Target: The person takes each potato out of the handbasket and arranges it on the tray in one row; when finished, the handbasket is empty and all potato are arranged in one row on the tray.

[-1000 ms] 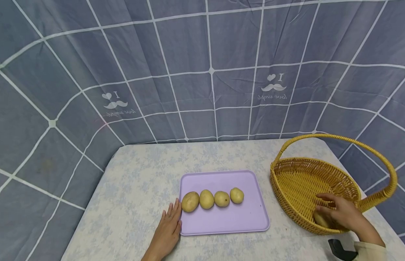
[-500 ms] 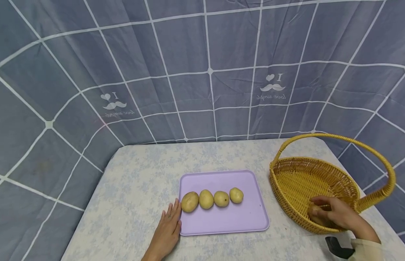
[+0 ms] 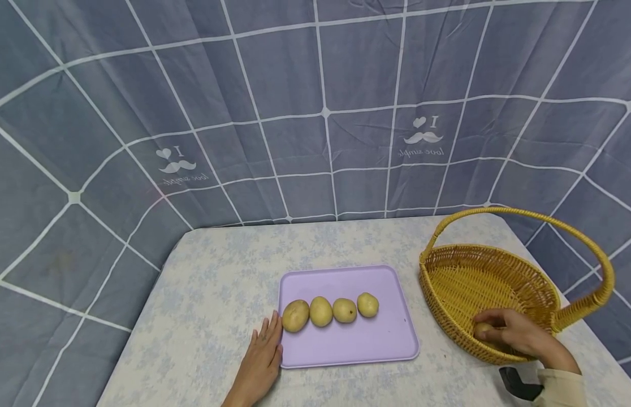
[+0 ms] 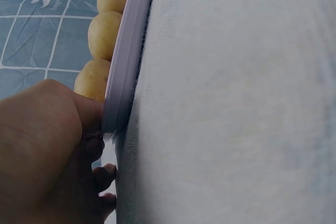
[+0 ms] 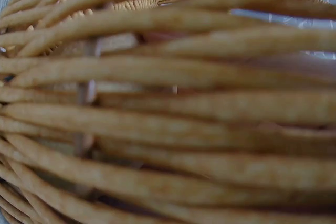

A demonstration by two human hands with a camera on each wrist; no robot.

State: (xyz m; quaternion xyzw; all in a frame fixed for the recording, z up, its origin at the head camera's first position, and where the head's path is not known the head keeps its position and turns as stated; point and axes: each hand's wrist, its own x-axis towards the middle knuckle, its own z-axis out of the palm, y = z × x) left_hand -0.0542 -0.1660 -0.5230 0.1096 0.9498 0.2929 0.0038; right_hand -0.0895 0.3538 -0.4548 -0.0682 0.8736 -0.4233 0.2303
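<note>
Several potatoes (image 3: 321, 311) stand in a row on a lilac tray (image 3: 346, 349), largest at the left. My left hand (image 3: 258, 359) lies on the table with straight fingers along the tray's left edge. In the left wrist view, its thumb (image 4: 90, 115) touches the tray's rim by the nearest potato (image 4: 93, 80). At the right my right hand (image 3: 519, 333) reaches into a yellow wicker basket (image 3: 460, 288). Its fingers curl round a potato (image 3: 482, 330), mostly hidden under the hand. The right wrist view is filled by the basket's woven wall (image 5: 173, 72).
The basket's tall handle (image 3: 524, 213) arches over it, one foot beside my right wrist. A black strap piece (image 3: 519, 384) hangs below the right sleeve (image 3: 560, 387). A patterned cloth covers the table (image 3: 219, 282); a grey-blue curtain (image 3: 295, 85) hangs behind.
My right hand has shifted left inside the basket, with the potato moving along under its fingers. The left hand, tray and row of potatoes stay as they were.
</note>
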